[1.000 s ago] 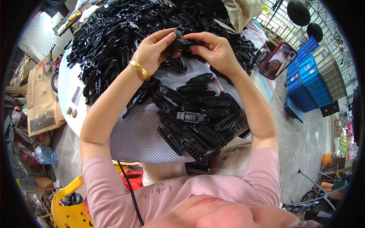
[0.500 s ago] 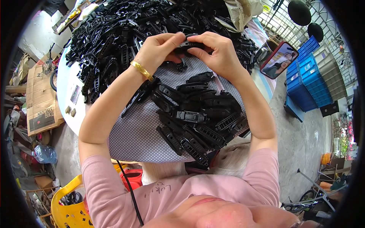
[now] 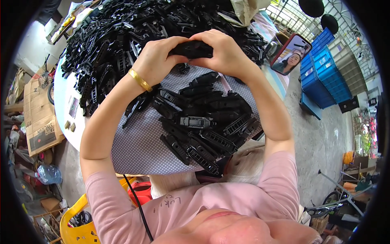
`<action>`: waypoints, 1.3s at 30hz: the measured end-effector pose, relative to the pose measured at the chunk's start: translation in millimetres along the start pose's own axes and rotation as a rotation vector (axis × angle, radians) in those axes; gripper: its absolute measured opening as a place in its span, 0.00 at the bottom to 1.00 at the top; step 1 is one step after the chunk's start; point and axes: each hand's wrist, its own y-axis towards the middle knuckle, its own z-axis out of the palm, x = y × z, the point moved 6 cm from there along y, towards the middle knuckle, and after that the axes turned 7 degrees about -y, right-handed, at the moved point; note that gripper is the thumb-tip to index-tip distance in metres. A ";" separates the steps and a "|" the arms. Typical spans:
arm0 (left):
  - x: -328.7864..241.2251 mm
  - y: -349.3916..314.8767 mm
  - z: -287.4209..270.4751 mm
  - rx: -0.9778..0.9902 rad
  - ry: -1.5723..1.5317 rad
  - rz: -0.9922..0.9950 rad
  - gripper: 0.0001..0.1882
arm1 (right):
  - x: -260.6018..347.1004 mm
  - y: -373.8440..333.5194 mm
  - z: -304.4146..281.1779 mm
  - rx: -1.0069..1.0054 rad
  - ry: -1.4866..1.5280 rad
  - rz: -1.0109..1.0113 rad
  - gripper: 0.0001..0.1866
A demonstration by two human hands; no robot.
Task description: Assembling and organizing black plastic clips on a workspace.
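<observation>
Between my two hands I hold one long black plastic part [image 3: 193, 49], raised over the far half of the table. My left hand [image 3: 156, 57], with a gold bangle at its wrist, grips the left end between thumb and fingers. On the right end, my right hand [image 3: 221, 53] is closed the same way. Nearer to me lies a pile of black plastic pieces [image 3: 197, 121], some with ladder-like slots. Beyond my hands spreads a large heap of loose black plastic parts [image 3: 109, 36]. What kind of product these are I cannot tell.
A round table with a dotted cloth [image 3: 134, 150] carries everything. At its right edge stands a phone [image 3: 290, 55] beside a metal cup [image 3: 275, 46]. Blue crates [image 3: 325, 73] are stacked on the floor to the right. A yellow chair [image 3: 75, 215] stands at lower left, cardboard [image 3: 40, 118] farther left.
The black part has turned and now shows a broad dark face between my hands. Both hands sit slightly farther left in view, and the whole view has shifted a little.
</observation>
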 end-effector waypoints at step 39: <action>-25.3 -20.0 52.8 0.488 -0.321 -0.112 0.16 | -16.2 -107.7 -13.8 0.092 -0.492 0.212 0.14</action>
